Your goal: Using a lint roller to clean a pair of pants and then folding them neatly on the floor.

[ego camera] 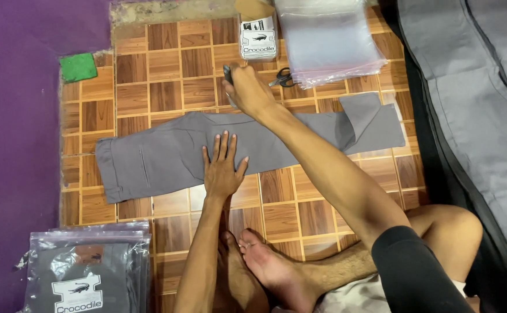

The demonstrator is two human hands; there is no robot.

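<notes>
Grey trousers (pixel 166 156) stretched out on the floor (pixel 166 69), long axis left-right, waistband pointing left.
Left hand (pixel 223 168) flat, open on them; right hand (pixel 247 90) closed around a small dark object at their far edge.

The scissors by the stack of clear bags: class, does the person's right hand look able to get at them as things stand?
Probably yes: the right hand lies just beside the scissors, with bare floor between, though it already grips a small dark object.
</notes>
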